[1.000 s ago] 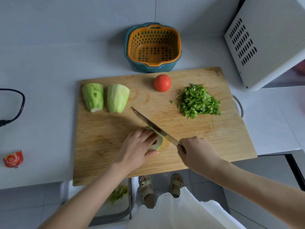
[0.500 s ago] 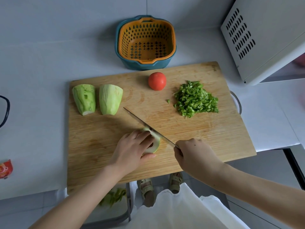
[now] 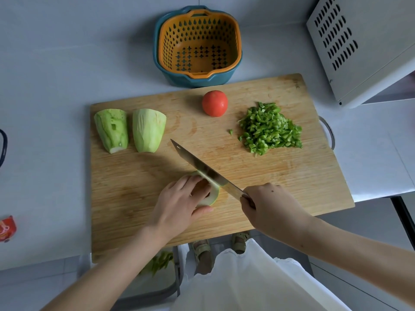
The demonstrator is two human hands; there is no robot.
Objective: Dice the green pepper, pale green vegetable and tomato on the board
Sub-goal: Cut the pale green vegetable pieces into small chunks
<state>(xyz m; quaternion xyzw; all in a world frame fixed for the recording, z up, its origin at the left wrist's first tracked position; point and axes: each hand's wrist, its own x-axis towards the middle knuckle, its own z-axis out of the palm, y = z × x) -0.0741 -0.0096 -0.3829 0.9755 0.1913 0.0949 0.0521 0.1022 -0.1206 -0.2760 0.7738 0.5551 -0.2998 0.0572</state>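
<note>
Pressing down on a short piece of pale green vegetable [image 3: 214,196], the left grip [image 3: 179,203] curls its fingers over the top of it, thumb at the near side, on the near middle of the wooden cutting board [image 3: 280,176]. The right grip [image 3: 271,207], just to its right, is wrapped round the handle of a kitchen knife [image 3: 202,169] — the blade runs away and leftward from that grip, its edge set into the piece right beside the left fingertips. Well beyond the left grip and off to its left, two larger peeled vegetable pieces [image 3: 130,130] lie side by side. A whole tomato [image 3: 215,103] sits beyond both grips near the board's far edge, and a heap of diced green pepper [image 3: 270,129] lies beyond the right grip. Farther off on the table [image 3: 56,75] stands an orange colander [image 3: 197,43] nested in a blue bowl — a white vented appliance [image 3: 359,41] is far right, a red packet [image 3: 7,227] far left.
</note>
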